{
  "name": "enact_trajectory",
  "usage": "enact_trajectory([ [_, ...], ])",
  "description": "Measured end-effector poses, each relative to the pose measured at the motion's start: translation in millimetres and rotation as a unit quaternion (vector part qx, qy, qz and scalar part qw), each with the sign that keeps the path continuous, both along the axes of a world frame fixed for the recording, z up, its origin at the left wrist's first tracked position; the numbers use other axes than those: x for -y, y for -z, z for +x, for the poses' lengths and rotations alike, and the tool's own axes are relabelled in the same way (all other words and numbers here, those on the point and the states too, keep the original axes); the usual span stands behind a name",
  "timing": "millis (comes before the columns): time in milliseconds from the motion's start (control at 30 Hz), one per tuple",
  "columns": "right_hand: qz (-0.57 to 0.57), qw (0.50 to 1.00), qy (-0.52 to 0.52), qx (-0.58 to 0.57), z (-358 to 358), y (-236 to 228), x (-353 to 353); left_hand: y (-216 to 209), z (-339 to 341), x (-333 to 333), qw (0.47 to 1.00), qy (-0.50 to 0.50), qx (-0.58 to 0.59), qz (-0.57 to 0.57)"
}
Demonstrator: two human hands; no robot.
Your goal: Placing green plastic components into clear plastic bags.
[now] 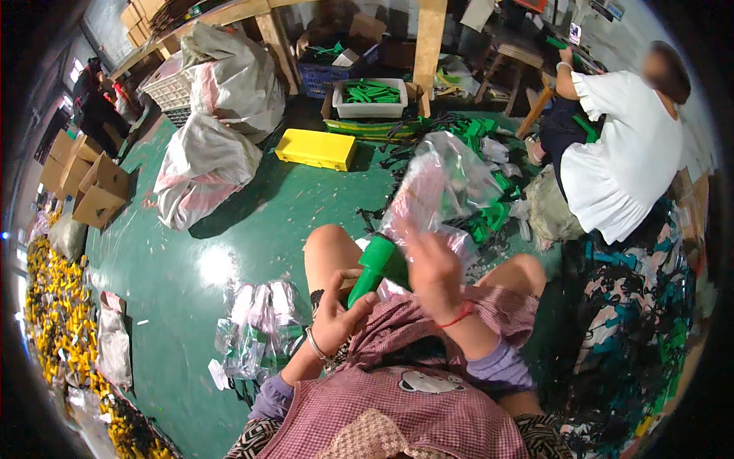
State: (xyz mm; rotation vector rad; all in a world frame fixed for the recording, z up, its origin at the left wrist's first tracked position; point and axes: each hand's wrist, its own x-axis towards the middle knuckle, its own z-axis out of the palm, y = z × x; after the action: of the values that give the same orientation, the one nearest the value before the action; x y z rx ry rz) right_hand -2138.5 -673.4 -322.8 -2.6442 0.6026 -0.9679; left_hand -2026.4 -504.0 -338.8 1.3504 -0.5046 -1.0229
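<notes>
My left hand is closed around the tapered handle of a green plastic part, held above my lap. The part has a wider, blocky head with a dark round end. Beside it, my right hand is smeared by motion, its fingers at the lower end of a clear plastic bag with pinkish marks or contents. The bag stretches up and away from that hand, which appears to grip it. Other clear plastic lies behind the bag, over a heap of green parts.
Packed clear bags lie on the floor at my left. Ahead are a yellow box, white sacks and a white bin of green parts. A person in white sits at the right, near dark piled parts. Yellow parts heap far left.
</notes>
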Motion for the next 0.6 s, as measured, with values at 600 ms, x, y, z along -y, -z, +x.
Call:
enact_trajectory([
  [600,-0.07,0.959,-0.27,0.045,5,12,-26,27,4,14,0.977,-0.058,0.184,-0.088],
])
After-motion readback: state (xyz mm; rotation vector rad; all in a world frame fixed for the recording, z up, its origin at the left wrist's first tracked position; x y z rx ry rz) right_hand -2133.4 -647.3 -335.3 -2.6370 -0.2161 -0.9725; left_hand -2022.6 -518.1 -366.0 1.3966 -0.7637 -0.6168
